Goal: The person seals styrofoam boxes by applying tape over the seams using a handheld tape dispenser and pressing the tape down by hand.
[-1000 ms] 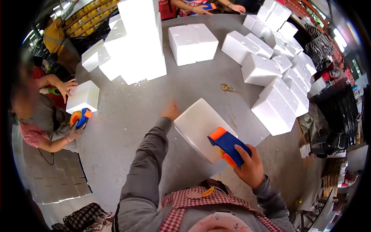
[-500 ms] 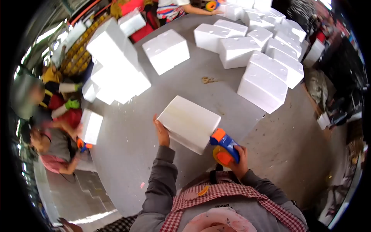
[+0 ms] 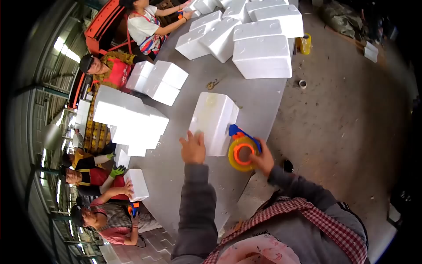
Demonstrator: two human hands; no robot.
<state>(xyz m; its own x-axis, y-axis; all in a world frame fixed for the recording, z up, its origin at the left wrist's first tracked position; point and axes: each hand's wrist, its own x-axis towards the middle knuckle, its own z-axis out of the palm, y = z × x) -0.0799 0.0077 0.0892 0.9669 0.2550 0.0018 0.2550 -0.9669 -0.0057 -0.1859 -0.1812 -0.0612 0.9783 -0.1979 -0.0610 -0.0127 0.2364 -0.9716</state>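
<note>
A white foam box (image 3: 215, 121) sits on the grey table in front of me, with a faint yellowish patch on top. My left hand (image 3: 193, 148) is at its near left corner, fingers spread and not wrapped around it; whether the fingertips touch the foam I cannot tell. In my right hand (image 3: 263, 159) is a blue and orange tape dispenser (image 3: 236, 152) carrying a roll of yellowish tape. The dispenser's blue head is against or very near the box's right side. Any tape strip on that side is too small to make out.
More white foam boxes (image 3: 262, 57) crowd the table's far end, and a bright stack (image 3: 132, 116) stands left. Scissors (image 3: 212, 84) lie beyond my box. Co-workers line the left side, one holding a box (image 3: 137, 184). The grey table's (image 3: 259, 119) right edge drops to the floor.
My view has turned, shifting the surroundings. My left hand has released the box's left side, its fingers now spread at the near corner. The dispenser stays in my right hand, beside the box.
</note>
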